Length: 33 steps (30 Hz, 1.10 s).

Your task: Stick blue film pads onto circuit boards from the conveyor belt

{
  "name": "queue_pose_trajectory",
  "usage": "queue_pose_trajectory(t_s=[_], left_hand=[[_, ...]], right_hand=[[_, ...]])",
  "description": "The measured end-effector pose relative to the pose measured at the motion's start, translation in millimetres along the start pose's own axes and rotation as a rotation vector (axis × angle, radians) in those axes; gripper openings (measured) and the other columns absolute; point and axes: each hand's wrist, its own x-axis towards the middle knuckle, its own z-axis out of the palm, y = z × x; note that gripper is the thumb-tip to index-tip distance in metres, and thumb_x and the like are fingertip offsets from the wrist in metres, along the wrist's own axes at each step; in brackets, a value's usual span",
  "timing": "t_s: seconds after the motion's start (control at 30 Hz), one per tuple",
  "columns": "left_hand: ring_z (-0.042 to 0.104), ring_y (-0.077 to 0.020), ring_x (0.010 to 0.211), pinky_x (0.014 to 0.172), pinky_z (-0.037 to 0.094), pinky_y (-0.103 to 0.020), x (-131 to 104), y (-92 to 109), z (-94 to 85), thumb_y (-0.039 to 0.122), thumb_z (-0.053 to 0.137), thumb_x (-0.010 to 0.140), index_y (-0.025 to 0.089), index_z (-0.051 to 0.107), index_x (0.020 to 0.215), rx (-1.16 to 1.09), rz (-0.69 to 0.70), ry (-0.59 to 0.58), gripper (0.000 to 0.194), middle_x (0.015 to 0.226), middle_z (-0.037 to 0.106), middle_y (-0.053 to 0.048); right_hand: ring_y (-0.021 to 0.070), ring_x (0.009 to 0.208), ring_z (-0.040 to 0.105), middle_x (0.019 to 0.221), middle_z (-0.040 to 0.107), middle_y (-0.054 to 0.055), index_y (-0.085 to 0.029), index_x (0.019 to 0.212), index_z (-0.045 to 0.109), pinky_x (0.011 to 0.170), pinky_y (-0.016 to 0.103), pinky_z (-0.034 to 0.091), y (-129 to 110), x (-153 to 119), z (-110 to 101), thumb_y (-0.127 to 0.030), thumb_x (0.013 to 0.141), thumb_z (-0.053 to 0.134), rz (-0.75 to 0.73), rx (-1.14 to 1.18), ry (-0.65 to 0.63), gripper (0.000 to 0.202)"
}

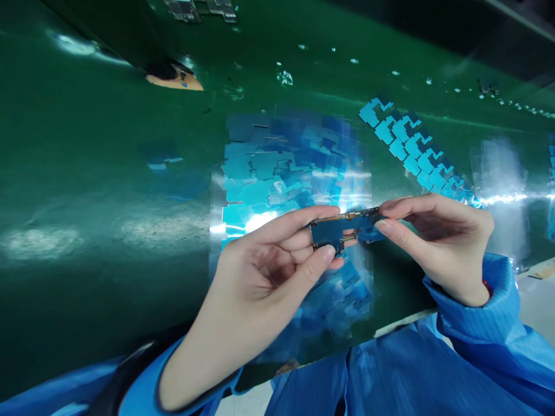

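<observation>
One circuit board sits above blue sheets, our left hand pinching its wide end, our right hand its narrow end. Uneven pull could flex it; loose edge grip, we might drop it.

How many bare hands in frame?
2: the left hand, holding the board at its left end, and the right hand, fingertips together at its right end. No other hand shows; some fingers are partly hidden.

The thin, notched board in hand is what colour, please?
The board has a dark blue face, clearest in the head view.
</observation>
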Motion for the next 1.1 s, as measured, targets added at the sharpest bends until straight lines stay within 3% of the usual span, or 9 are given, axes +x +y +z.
queue_pose_trajectory(t_s=[0.13,0.47,0.63,0.83,1.0,1.1], left_hand=[[0.072,-0.0221,0.07,0.075,0.061,-0.032,-0.6,-0.8,0.3,0.024,0.076,0.072,0.027,0.074,0.1,-0.003,0.009,-0.004,0.028,0.068,0.074,0.002],[0.071,-0.02,0.065,0.07,0.061,-0.029,0.4,-0.9,-0.5,0.028,0.077,0.072,0.029,0.075,0.097,0.035,0.007,0.004,0.025,0.053,0.066,0.006],[0.073,-0.0226,0.072,0.072,0.062,-0.03,-0.3,-1.6,1.2,0.029,0.077,0.073,0.028,0.073,0.103,0.009,-0.005,0.024,0.03,0.059,0.07,0.005],[0.074,-0.0178,0.073,0.07,0.062,-0.02,-0.5,-1.7,4.0,0.025,0.076,0.073,0.029,0.076,0.092,-0.03,0.001,0.048,0.019,0.039,0.053,0.009],[0.074,-0.0157,0.069,0.067,0.061,-0.018,0.1,-2.7,3.8,0.022,0.074,0.076,0.029,0.076,0.092,-0.042,0.036,0.062,0.018,0.058,0.071,0.007],[0.075,-0.0152,0.07,0.068,0.061,-0.018,1.9,-2.8,0.9,0.023,0.075,0.076,0.028,0.075,0.094,-0.031,0.026,0.009,0.019,0.073,0.077,0.005]], right_hand=[[0.0204,0.074,0.07,0.08,0.073,-0.003,-0.034,0.083,0.071,0.067,0.037,0.06,0.1,0.1,0.2,-0.017,0.077,0.074,-0.012,0.016,-0.012,0.019],[0.0186,0.074,0.07,0.079,0.073,-0.004,-0.033,0.083,0.071,0.067,0.034,0.059,1.9,-0.5,0.9,-0.017,0.076,0.075,-0.013,0.024,-0.01,0.017],[0.0189,0.073,0.07,0.079,0.073,-0.004,-0.033,0.082,0.071,0.067,0.034,0.059,1.2,0.1,2.0,-0.017,0.077,0.074,-0.007,0.039,-0.014,0.017],[0.0169,0.075,0.07,0.08,0.073,-0.003,-0.029,0.084,0.071,0.069,0.032,0.059,3.3,-0.8,4.1,-0.015,0.077,0.074,-0.013,0.088,-0.021,0.017],[0.0146,0.074,0.068,0.078,0.072,-0.002,-0.021,0.086,0.07,0.069,0.029,0.057,7.3,-0.2,5.2,-0.014,0.073,0.077,-0.088,0.092,0.022,0.016],[0.0147,0.073,0.067,0.075,0.071,-0.001,-0.02,0.084,0.069,0.069,0.03,0.055,6.3,0.0,5.5,-0.013,0.073,0.076,-0.115,0.081,0.043,0.015]])
